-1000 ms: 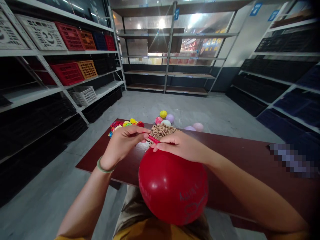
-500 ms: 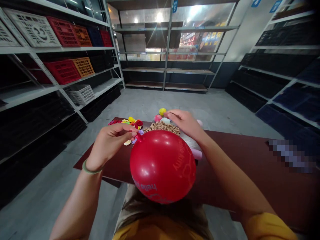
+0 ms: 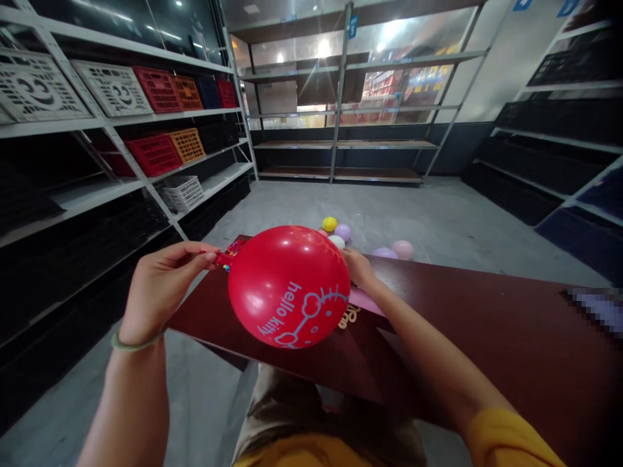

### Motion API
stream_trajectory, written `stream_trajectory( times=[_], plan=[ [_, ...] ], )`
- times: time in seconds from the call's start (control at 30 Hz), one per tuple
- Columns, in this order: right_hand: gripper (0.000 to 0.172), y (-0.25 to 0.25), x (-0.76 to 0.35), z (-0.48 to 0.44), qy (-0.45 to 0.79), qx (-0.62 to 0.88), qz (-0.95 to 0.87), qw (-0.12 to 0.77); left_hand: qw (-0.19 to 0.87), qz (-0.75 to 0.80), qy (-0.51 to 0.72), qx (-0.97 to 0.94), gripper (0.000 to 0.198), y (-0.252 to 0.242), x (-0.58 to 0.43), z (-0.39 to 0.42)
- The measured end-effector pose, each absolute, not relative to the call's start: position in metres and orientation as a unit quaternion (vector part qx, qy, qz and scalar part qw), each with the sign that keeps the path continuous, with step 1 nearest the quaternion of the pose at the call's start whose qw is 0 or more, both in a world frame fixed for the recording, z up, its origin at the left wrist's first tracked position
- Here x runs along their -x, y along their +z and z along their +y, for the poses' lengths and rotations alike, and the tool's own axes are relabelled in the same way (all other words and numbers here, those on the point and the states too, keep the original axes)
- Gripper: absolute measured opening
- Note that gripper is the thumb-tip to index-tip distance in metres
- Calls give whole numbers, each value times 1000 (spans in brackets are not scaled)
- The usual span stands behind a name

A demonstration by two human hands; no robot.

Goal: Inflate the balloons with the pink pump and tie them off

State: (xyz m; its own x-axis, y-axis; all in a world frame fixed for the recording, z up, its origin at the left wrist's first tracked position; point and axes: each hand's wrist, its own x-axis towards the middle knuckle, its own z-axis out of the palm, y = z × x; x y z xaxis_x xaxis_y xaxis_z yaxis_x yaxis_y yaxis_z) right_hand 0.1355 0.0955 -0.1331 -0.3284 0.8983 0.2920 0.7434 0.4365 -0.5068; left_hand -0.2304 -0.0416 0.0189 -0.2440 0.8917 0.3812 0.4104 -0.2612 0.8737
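Red balloon point(image 3: 289, 292) lies right of left grip point(image 3: 163, 279), neck point(image 3: 225, 259) pinched; what right grip point(image 3: 359, 269) holds is unclear.

The red balloon point(image 3: 289, 292) fills the frame's centre, so I see no straight way across from the left fingers point(image 3: 198, 261) to the right hand point(image 3: 359, 268). Right of centre, a hand could slide over the worktop point(image 3: 491, 311) between the right forearm point(image 3: 428, 344) and the blurred item point(image 3: 599, 312) at the right edge.

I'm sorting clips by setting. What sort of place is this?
Probably a storeroom or warehouse: metal shelves stand on three sides, plastic crates fill parts of the left ones, and the floor is plain grey.
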Motion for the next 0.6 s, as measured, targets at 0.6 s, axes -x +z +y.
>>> stream_trajectory(
  times=[0.6],
  plan=[
    [15, 28, -146, 84, 290, 440, -747, 406, 257, 460, 466, -711, 15, 13, 174, -15]
  ],
)
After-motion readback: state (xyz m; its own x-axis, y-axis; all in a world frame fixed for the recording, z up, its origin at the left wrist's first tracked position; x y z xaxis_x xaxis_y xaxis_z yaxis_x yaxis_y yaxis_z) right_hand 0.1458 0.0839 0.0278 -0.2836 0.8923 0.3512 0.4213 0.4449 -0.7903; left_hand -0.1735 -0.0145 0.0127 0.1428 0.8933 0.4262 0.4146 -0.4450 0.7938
